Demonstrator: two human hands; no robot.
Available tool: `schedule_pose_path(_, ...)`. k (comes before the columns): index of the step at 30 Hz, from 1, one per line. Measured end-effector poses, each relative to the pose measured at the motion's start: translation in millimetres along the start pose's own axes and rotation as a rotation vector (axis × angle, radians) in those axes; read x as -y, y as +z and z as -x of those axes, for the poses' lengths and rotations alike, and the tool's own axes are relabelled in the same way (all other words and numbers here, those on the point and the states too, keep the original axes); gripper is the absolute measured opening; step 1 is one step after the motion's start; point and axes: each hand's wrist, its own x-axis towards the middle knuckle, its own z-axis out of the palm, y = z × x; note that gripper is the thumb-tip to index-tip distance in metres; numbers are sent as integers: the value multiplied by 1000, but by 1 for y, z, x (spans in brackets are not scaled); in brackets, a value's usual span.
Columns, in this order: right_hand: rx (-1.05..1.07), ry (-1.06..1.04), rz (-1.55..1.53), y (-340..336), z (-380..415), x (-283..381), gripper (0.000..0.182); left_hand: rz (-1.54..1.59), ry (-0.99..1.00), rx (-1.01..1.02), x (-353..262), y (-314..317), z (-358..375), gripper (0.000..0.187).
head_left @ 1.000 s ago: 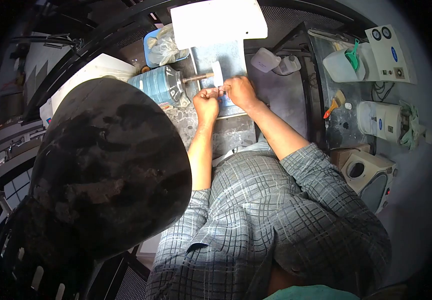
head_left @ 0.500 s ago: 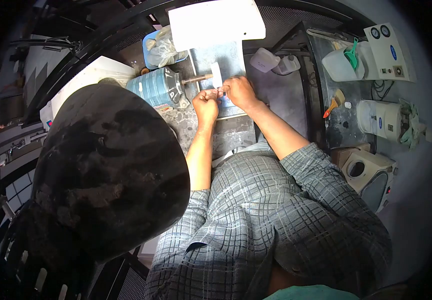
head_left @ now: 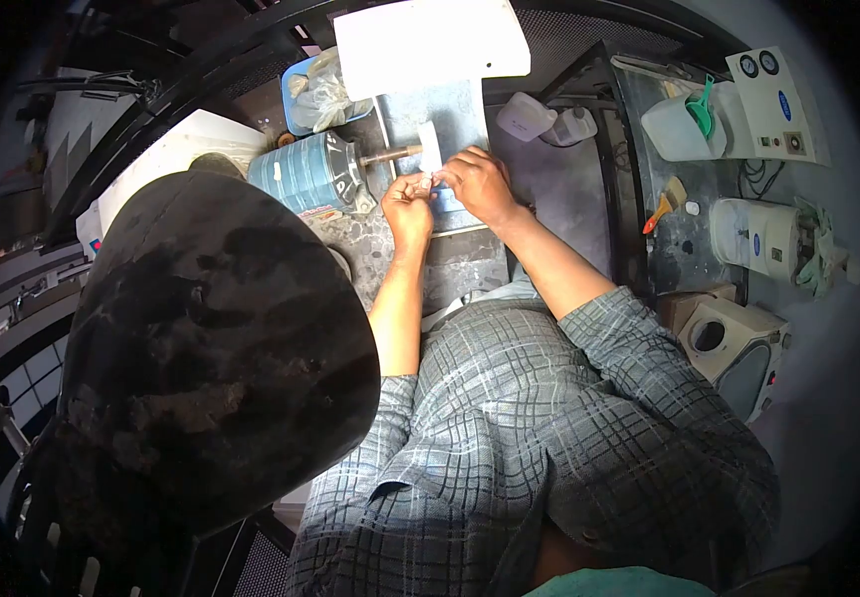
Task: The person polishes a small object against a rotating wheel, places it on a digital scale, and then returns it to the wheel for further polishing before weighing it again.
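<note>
My left hand (head_left: pixel 408 206) and my right hand (head_left: pixel 480 182) meet at a small pale piece (head_left: pixel 428 180), pinched between the fingertips of both. They hold it just below a white wheel (head_left: pixel 430 147) on a shaft that sticks out of a blue motor (head_left: pixel 309 174). Behind the wheel stands a grey metal plate (head_left: pixel 455 104) topped by a white shield (head_left: pixel 430 42). What the small piece is cannot be made out.
A big dark rounded object (head_left: pixel 211 348) fills the left foreground. A blue tray with plastic bags (head_left: pixel 319 92) sits at the back. To the right are white containers (head_left: pixel 527 117), a brush (head_left: pixel 662 207), a tub with a green scoop (head_left: pixel 687 127) and white machines (head_left: pixel 760 239).
Both hands have shifted slightly up and left toward the wheel, and the fingers of my right hand have spread a little around the small piece.
</note>
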Motion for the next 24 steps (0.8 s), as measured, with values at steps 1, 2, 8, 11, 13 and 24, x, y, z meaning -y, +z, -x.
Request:
schedule_pose_path(1, -1, 0, 0, -1, -2, 1, 9, 4, 3, 4, 1, -1, -1, 6)
schedule_pose_path(2, 3, -30, 37, -2, -4, 2, 10, 8, 6, 8, 2, -2, -1, 6)
schedule_pose_path(8, 57, -13, 72, 3, -5, -6, 14, -36, -27, 22, 1, -3, 0, 7)
schedule_pose_path(11, 104, 16, 101, 2, -8, -6, 15, -35, -37, 16, -1, -2, 2, 8)
schedule_pose_path(13, 126, 16, 133, 3, -9, -7, 16, -41, -49, 15, -2, -2, 2, 8)
schedule_pose_path(24, 209, 165, 61, 2, -9, -9, 12, -61, -92, 18, -10, 1, 4, 10)
